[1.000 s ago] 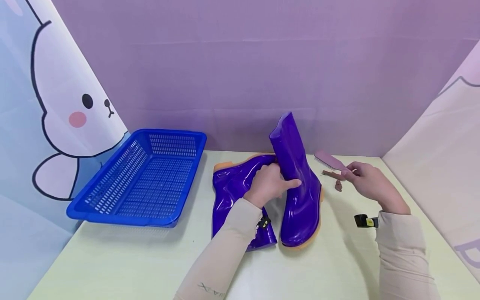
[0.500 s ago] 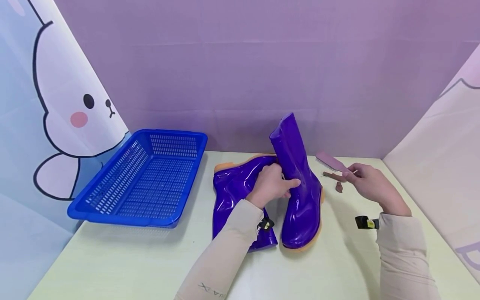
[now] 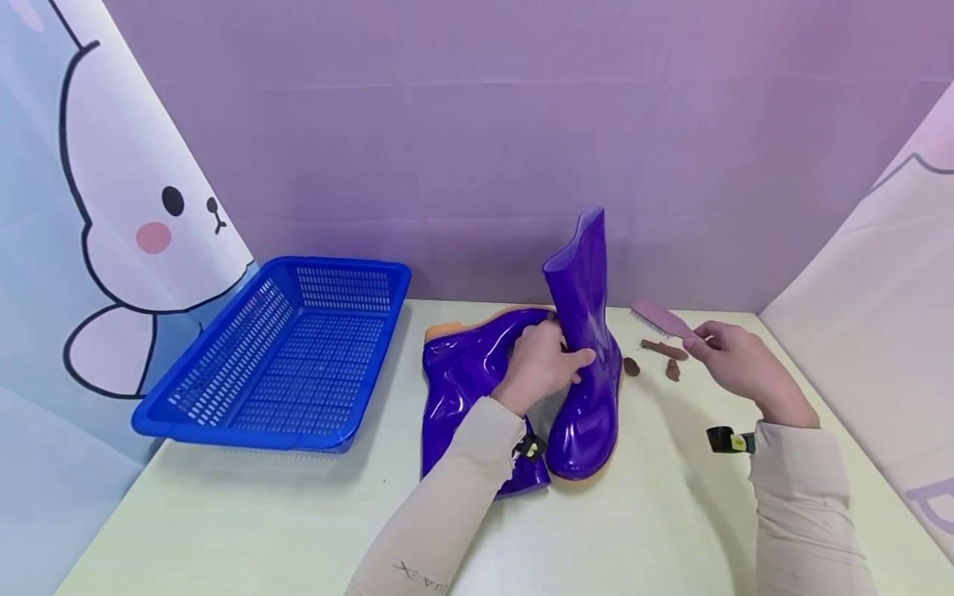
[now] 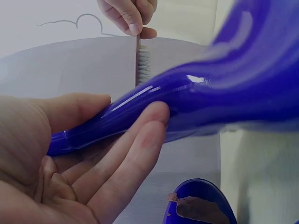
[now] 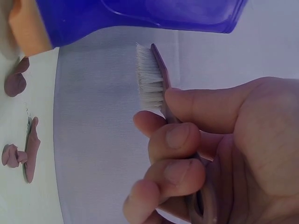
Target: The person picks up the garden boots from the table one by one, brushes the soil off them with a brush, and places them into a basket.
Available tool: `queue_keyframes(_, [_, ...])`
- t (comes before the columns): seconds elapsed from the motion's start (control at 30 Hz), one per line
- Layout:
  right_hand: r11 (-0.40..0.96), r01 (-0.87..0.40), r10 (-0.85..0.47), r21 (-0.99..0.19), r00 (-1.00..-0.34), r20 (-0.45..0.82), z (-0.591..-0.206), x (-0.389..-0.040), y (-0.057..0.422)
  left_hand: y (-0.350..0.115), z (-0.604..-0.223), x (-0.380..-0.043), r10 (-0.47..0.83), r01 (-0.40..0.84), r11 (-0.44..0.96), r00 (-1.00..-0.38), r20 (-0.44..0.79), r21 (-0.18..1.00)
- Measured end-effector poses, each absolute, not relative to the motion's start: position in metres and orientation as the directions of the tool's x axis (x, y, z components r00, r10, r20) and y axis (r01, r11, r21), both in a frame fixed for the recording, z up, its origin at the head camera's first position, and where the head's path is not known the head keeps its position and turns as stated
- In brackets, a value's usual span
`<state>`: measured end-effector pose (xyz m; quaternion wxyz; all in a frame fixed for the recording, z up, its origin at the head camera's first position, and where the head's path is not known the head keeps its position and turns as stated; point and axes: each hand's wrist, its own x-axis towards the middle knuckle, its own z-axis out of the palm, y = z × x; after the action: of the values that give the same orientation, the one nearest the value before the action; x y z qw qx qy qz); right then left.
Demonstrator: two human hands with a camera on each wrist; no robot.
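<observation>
My left hand (image 3: 538,364) grips the shaft of a glossy purple rain boot (image 3: 581,298), thumb on one side and fingers on the other. That boot stands nearly upright, its toe toward me. A second purple rain boot (image 3: 455,381) lies on its side, partly hidden by my left forearm. Brown matter (image 4: 201,210) sticks to a purple surface low in the left wrist view. Over on the right, my right hand (image 3: 734,364) holds a pink brush (image 3: 659,319) by its handle. Its pale bristles (image 5: 149,79) are apart from the boot in the right wrist view.
Brown clay-like pieces lie on the table right of the boot: a long strip (image 3: 663,349), a small lump (image 3: 673,370) and another lump (image 3: 632,367) near the heel. A blue perforated basket (image 3: 350,430) stands at the left. A purple curtain (image 3: 477,149) hangs behind the table.
The held boot has turned more upright, and its foot has shifted left and slightly back. A brown lump by its heel has come into view. My right hand and the brush have barely moved.
</observation>
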<state>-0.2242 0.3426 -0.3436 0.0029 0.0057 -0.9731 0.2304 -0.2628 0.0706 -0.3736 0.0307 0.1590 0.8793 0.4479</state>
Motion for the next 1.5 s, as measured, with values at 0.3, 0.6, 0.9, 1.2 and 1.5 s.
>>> queue_keyframes(0.3, [0.891, -0.008, -0.008, -0.454, -1.000, 0.002, -0.343, -0.225, 0.343, 0.063, -0.366, -0.264, 0.238, 0.288, 0.538, -0.953, 0.185, 0.792])
queue_keyframes(0.6, [0.891, -0.005, 0.015, -0.454, -0.999, 0.041, -0.341, -0.227, 0.347, 0.049, -0.352, -0.263, 0.167, 0.306, 0.403, -0.951, 0.259, 0.863])
queue_keyframes(0.9, [0.873, 0.014, 0.029, -0.487, -0.999, 0.022, -0.342, -0.226, 0.346, 0.024, -0.337, -0.264, 0.078, 0.290, 0.244, -0.957, 0.280, 0.925])
queue_keyframes(1.2, [0.866, 0.008, 0.023, -0.499, -0.999, 0.024, -0.341, -0.227, 0.348, -0.004, -0.321, -0.270, 0.064, 0.280, 0.295, -0.960, 0.274, 0.913])
queue_keyframes(1.5, [0.875, 0.002, 0.013, -0.484, -1.000, 0.018, -0.343, -0.226, 0.351, -0.049, -0.285, -0.267, 0.054, 0.261, 0.352, -0.965, 0.258, 0.899])
